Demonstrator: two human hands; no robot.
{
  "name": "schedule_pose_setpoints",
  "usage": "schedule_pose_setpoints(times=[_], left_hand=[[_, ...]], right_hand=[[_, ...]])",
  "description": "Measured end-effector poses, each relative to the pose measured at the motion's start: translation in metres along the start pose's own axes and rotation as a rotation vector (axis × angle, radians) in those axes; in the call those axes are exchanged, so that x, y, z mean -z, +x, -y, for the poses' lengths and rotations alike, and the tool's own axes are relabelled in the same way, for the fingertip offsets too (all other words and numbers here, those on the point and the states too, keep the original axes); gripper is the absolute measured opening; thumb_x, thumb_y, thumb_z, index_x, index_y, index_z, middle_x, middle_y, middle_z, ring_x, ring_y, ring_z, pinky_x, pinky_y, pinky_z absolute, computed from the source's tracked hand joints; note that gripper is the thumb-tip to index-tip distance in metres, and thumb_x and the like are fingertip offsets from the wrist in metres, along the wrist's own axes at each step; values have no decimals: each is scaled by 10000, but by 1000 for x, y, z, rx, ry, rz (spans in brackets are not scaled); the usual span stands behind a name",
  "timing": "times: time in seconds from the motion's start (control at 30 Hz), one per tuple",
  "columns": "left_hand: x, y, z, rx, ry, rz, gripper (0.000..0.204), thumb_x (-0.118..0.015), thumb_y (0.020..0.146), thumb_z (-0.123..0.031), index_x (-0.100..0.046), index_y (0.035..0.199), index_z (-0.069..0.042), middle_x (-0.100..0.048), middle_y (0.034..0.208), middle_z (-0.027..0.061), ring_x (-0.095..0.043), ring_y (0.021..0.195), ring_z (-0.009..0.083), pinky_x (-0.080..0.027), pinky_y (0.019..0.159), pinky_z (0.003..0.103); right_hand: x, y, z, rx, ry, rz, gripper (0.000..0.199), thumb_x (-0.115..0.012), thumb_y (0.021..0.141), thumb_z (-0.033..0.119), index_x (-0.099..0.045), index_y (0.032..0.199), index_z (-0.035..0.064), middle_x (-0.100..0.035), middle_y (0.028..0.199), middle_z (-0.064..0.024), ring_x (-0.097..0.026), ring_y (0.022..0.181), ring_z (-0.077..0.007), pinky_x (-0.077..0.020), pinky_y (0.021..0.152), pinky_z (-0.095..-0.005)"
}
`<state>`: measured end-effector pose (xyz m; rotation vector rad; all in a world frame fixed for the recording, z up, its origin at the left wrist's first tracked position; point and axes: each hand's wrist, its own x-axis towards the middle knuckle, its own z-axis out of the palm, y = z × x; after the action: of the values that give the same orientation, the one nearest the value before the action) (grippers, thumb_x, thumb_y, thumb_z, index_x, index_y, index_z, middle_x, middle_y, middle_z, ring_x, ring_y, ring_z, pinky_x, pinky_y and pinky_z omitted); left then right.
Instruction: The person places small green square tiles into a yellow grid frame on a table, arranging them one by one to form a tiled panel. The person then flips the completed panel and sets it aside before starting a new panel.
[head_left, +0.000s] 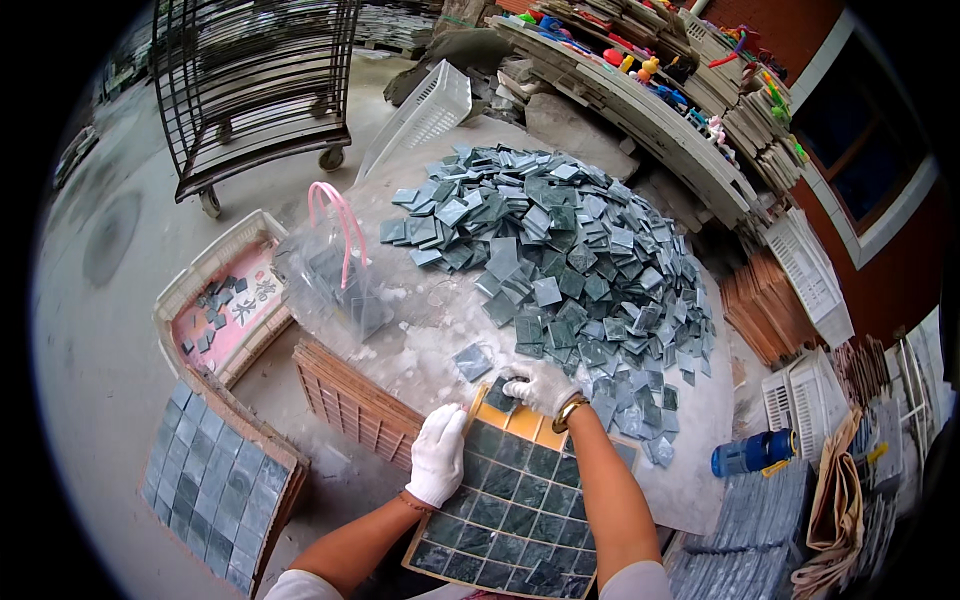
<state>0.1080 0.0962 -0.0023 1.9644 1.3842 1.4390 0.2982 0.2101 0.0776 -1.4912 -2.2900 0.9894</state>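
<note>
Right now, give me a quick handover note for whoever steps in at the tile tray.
Left hand: gloved, flat on the left edge of the tray, holding nothing.
Right hand: gloved, pressing a tile into the tray's top row.
The tray lies at the near edge of the table; the tile pile is just behind it, and one loose tile lies near the tray.
Done: most of the grid is filled with dark green tiles.
Left: the orange cells in the top rows are still bare.
A finished sheet lies lower left.
</note>
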Motion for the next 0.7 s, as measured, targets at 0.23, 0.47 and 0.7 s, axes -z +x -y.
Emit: schedule_pose_setpoints(times=[0.23,0.47,0.7], left_hand=[[-2,1,1,-16,7,18,412,-530,747,68,-531,1154,3,-545,1157,198,-522,1091,382,-433,940,427],[5,3,-13,-95,98,137,451,-574,773,-17,-520,1220,-5,-531,1222,189,-481,1177,359,-373,1011,443],[1,8,-14,-188,271,367,437,-612,801,-199,-558,1202,-34,-541,1273,131,-460,1218,300,-308,1053,439]], right_hand=[[-43,-8,-10,-137,-434,-165,330,-689,754,301,-654,981,64,-619,981,-162,-595,906,-342,-474,812,-405],[-64,-25,-6,55,-339,-327,273,-635,800,231,-639,1032,87,-627,942,-152,-607,879,-333,-491,753,-398],[-5,-2,-35,-150,-253,-363,335,-617,819,271,-618,1084,66,-641,1027,-159,-609,964,-323,-481,840,-397]])
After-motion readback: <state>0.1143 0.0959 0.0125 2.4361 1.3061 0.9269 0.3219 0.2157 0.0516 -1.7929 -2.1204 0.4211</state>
